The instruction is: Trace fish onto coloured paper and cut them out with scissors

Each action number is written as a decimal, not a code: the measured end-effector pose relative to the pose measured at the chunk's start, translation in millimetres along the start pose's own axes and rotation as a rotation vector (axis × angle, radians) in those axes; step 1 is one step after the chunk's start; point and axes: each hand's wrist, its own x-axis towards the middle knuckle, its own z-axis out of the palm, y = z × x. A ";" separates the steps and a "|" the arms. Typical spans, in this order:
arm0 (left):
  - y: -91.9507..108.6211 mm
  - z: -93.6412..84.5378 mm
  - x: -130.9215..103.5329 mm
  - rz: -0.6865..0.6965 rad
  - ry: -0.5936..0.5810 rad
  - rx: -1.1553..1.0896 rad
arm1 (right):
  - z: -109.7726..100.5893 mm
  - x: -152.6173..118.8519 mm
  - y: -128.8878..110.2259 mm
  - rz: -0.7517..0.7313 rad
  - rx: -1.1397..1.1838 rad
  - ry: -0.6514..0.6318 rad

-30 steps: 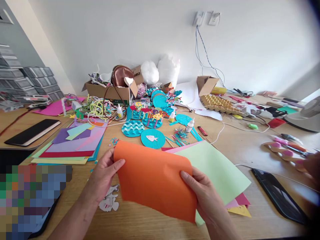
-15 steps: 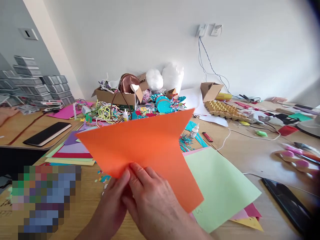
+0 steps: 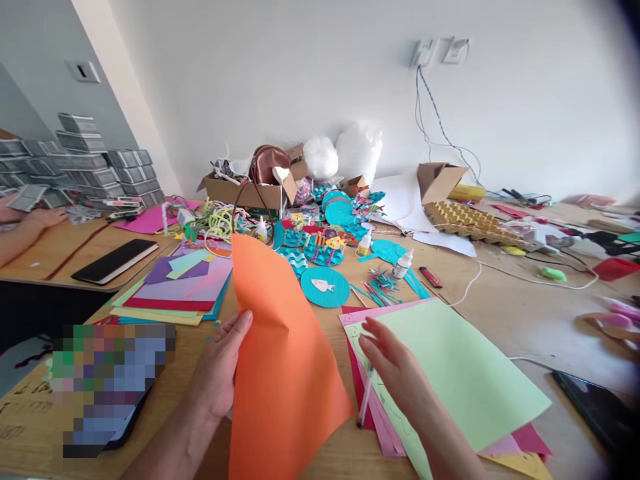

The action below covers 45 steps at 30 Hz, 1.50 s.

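My left hand [image 3: 220, 373] grips the left edge of an orange paper sheet [image 3: 285, 373], which stands nearly upright and curls over the wooden table [image 3: 505, 307]. My right hand [image 3: 395, 367] is off the orange sheet, fingers spread, low over a pale green sheet [image 3: 465, 373] that lies on pink, red and yellow sheets. A white pen [image 3: 364, 403] lies at my right thumb on the pink sheet; I cannot tell whether the thumb touches it.
A stack of coloured sheets [image 3: 175, 293] lies left, a black notebook [image 3: 115, 260] beyond it. Teal paper discs [image 3: 325, 287], glue bottles [image 3: 403, 265], a cardboard box [image 3: 250, 190] and an egg tray [image 3: 470, 223] crowd the middle. A dark tablet [image 3: 595, 413] lies right. Another person's hand [image 3: 30, 220] rests far left.
The orange sheet was held in both hands and turned; now my right hand has let go and dropped onto the green sheet. The orange sheet stands on edge in my left hand.
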 end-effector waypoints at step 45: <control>17.5 18.4 -21.0 -0.209 -0.193 -0.073 | 50.7 -8.1 -4.1 0.223 0.899 -0.303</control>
